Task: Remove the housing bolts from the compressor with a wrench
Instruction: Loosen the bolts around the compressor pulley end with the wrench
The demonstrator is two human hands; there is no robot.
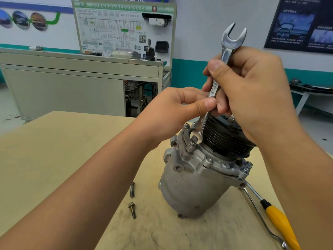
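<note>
The grey cast-metal compressor (194, 184) stands tilted on the tan wooden counter (54, 159), right of centre, its black ribbed pulley (227, 138) on the upper, far end. On the flange just below the pulley, the small open end of my shiny double-ended steel wrench (214, 89) sits on a hex-headed housing bolt (193, 141). The wrench stands nearly upright there, so I judge the bite to be shallow.

My right hand (255, 91) is wrapped around the upper shank. My left hand (173, 110) pinches the shank lower down between thumb and fingers. Nothing braces the compressor.

To do this well, I want the jaws pushed fully onto the flats and the shank swung down square to the bolt. The pull should be steady, since a jerk could round the head or tip the body.

More silver bolts (245, 170) sit in the flange on the right. Two loose bolts (132, 189) lie on the counter left of the compressor. A yellow-handled screwdriver (277, 219) lies near right.
</note>
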